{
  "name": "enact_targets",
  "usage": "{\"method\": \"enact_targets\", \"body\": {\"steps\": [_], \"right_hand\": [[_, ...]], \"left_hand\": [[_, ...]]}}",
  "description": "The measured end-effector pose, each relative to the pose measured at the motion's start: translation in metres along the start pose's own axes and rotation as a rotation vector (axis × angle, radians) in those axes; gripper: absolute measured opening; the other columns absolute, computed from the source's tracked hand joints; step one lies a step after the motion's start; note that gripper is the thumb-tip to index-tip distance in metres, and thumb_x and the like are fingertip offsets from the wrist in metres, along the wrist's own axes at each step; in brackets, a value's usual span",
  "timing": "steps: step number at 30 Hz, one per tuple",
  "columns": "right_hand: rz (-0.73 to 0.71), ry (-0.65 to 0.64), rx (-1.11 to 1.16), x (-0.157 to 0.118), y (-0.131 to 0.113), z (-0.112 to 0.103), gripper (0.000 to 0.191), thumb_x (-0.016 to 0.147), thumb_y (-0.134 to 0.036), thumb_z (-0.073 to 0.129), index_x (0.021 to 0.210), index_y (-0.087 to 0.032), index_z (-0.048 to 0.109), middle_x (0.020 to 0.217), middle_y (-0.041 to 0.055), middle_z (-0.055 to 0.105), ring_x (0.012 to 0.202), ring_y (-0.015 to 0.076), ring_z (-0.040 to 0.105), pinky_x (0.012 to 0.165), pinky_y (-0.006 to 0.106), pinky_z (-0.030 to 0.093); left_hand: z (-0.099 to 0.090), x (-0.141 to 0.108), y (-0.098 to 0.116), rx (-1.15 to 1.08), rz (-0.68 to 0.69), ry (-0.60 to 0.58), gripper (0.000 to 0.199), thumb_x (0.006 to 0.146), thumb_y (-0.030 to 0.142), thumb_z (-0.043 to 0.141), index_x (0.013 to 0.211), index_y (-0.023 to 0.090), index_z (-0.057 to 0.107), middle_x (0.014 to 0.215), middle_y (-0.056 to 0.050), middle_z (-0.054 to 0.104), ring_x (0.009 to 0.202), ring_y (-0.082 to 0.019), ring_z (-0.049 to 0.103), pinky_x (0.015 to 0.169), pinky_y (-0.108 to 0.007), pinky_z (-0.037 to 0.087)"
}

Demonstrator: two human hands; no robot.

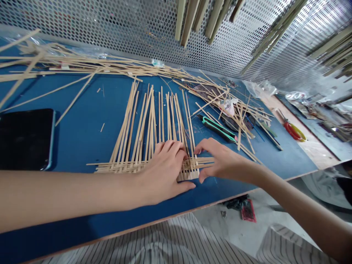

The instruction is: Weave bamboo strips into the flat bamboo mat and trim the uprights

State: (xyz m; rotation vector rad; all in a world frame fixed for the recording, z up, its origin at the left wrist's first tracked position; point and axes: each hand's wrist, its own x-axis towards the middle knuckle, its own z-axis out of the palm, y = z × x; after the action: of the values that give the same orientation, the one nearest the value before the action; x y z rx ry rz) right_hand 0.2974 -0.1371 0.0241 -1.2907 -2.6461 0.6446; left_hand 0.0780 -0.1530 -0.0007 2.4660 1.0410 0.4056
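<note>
1. My bamboo strip weave [189,167] lies flat on the blue tabletop [77,146], near its front edge. Its many long strips run away from me, too closely bunched to count, and several crosswise strips pass through them at the near end.
2. My left hand [162,172] rests on the weave, its fingers close together and curved over the strips, with the thumb stretched out along the near edge.
3. My right hand [224,161] sits at the weave's right end, its fingers well apart from the thumb and touching the strips. I cannot tell whether either hand is gripping.
4. One clear plastic bag [260,88] lies at the far right of the tabletop; I cannot tell what it holds.
5. Beside the weave are one green-handled cutter [217,128] and one large pile of loose strips [110,64].
6. To my left lies one black touchscreen device [26,139] in a blue case.
7. One pair of red-handled scissors [294,130] lies on pale wood beyond the blue surface.
</note>
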Motion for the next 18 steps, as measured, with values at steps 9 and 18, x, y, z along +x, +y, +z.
{"method": "enact_targets", "body": {"steps": [9, 18], "right_hand": [[-0.065, -0.049, 0.040, 0.025, -0.011, 0.002, 0.029, 0.071, -0.032, 0.082, 0.085, -0.018, 0.062, 0.090, 0.0043, 0.061, 0.095, 0.0222, 0.055, 0.085, 0.035, 0.046], [-0.038, -0.078, -0.178, 0.010, -0.036, 0.004, 0.067, 0.051, -0.048, 0.089, 0.097, -0.011, 0.056, 0.094, 0.0116, 0.056, 0.090, 0.0286, 0.049, 0.081, 0.043, 0.046]], "left_hand": [[-0.011, -0.004, -0.018, 0.127, -0.010, 0.038, 0.022, 0.089, 0.035, 0.061, 0.091, 0.013, 0.061, 0.110, -0.010, 0.056, 0.108, -0.030, 0.046, 0.089, -0.046, 0.036], [-0.002, -0.010, -0.005, 0.126, -0.004, 0.049, 0.062, 0.068, 0.061, 0.072, 0.102, 0.010, 0.058, 0.114, -0.014, 0.055, 0.109, -0.033, 0.047, 0.094, -0.048, 0.035]]}}
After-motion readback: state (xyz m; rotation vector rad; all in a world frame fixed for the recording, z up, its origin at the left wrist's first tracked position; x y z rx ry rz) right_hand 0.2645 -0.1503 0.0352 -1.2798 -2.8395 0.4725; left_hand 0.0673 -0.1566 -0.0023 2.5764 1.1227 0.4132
